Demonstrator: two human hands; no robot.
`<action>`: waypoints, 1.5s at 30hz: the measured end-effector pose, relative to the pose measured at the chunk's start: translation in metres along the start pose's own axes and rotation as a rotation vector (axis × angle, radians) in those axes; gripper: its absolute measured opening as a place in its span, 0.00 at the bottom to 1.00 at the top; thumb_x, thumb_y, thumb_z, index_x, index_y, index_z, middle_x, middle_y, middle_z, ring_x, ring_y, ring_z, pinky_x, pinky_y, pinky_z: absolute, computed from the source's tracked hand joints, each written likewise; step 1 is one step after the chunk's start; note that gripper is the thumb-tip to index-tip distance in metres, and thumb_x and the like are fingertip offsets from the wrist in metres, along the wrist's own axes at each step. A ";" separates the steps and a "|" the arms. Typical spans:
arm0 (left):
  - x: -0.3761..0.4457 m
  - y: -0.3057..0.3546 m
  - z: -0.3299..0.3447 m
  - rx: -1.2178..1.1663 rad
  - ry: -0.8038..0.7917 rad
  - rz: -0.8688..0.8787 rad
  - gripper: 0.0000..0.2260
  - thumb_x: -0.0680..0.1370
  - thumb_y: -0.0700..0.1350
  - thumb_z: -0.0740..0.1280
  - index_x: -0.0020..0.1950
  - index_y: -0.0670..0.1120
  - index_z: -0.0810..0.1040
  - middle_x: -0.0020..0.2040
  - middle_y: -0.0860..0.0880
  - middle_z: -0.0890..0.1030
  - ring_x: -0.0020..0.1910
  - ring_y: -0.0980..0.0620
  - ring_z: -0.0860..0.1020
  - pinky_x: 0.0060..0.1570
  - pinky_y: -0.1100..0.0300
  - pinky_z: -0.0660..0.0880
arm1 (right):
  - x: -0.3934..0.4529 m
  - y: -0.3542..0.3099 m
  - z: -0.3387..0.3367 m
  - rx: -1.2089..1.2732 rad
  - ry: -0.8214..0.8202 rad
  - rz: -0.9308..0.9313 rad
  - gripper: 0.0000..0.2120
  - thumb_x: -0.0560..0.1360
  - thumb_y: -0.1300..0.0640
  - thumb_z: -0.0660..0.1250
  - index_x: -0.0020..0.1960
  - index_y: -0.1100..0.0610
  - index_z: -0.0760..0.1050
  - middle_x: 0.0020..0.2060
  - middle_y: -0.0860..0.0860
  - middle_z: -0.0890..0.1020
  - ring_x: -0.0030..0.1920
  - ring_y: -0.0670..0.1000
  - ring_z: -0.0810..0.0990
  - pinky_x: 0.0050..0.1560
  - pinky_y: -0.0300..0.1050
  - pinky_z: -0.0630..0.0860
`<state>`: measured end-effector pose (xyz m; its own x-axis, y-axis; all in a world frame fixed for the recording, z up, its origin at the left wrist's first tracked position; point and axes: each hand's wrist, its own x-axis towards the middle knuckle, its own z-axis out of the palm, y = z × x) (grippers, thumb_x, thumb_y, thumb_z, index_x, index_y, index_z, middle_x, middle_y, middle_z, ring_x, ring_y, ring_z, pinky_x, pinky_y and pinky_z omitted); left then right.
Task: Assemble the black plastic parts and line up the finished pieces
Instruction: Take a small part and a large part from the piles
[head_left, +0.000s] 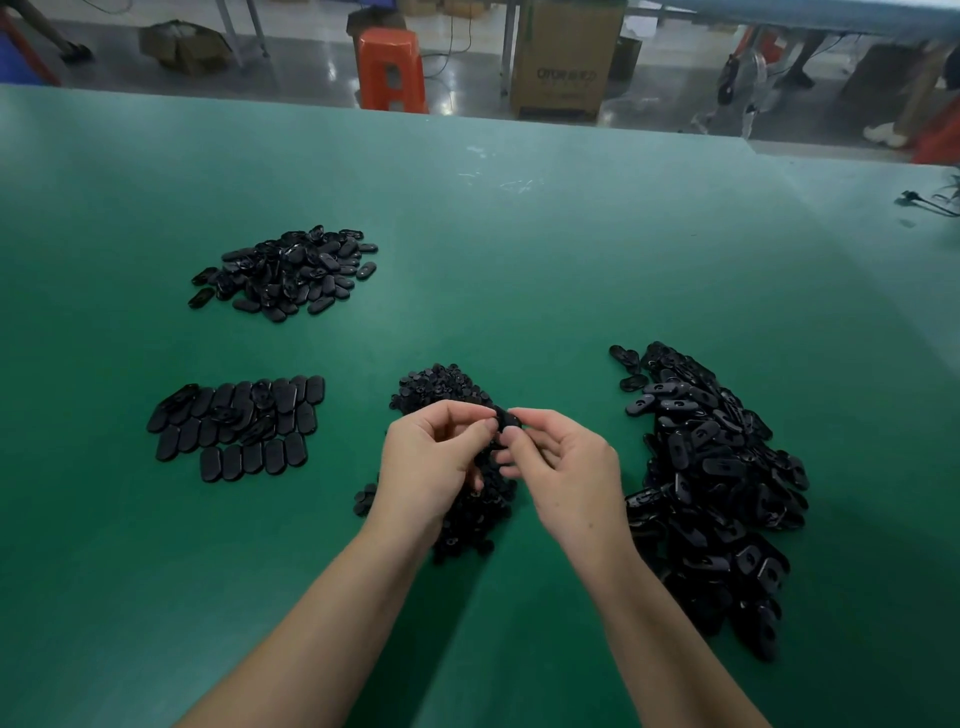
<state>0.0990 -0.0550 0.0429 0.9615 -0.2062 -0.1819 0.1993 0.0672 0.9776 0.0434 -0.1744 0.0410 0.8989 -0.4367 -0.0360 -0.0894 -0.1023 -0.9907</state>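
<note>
My left hand (434, 460) and my right hand (558, 467) meet over the middle of the green table (519, 234), and both pinch one black oval part (505, 420) between thumbs and fingertips. Under the hands lies a heap of small round black pieces (441, 387). A big heap of oval black shells with holes (711, 478) lies to the right. On the left, flat oval pieces lie side by side in rows (239, 426). Behind the rows lies a loose pile of oval pieces (291, 273).
Beyond the table's far edge stand an orange plastic stool (392, 67) and a cardboard box (566, 57) on the floor. A black cable end (930, 200) lies at the table's far right. A person's shoes show at the upper right.
</note>
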 end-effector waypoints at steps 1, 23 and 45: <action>-0.001 0.000 0.000 0.031 0.005 0.015 0.04 0.76 0.35 0.73 0.44 0.43 0.85 0.32 0.44 0.83 0.21 0.51 0.71 0.23 0.64 0.68 | 0.000 0.000 0.000 0.000 0.000 0.003 0.14 0.79 0.65 0.69 0.50 0.45 0.80 0.38 0.49 0.87 0.40 0.48 0.87 0.46 0.43 0.84; -0.004 0.006 0.004 0.214 0.012 0.038 0.06 0.76 0.38 0.74 0.42 0.48 0.85 0.35 0.48 0.86 0.31 0.55 0.78 0.32 0.61 0.77 | -0.001 0.009 0.000 0.040 0.051 0.010 0.13 0.80 0.65 0.68 0.50 0.46 0.80 0.41 0.47 0.88 0.41 0.49 0.88 0.46 0.45 0.84; -0.011 0.006 0.011 0.123 -0.033 0.102 0.06 0.77 0.36 0.71 0.44 0.45 0.83 0.29 0.53 0.80 0.24 0.58 0.73 0.24 0.67 0.70 | -0.002 0.014 -0.002 0.086 -0.071 0.125 0.09 0.72 0.50 0.71 0.45 0.56 0.82 0.38 0.55 0.87 0.40 0.54 0.86 0.46 0.53 0.83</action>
<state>0.0873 -0.0627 0.0522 0.9684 -0.2365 -0.0794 0.0743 -0.0305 0.9968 0.0391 -0.1767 0.0276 0.9114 -0.3769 -0.1655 -0.1676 0.0274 -0.9855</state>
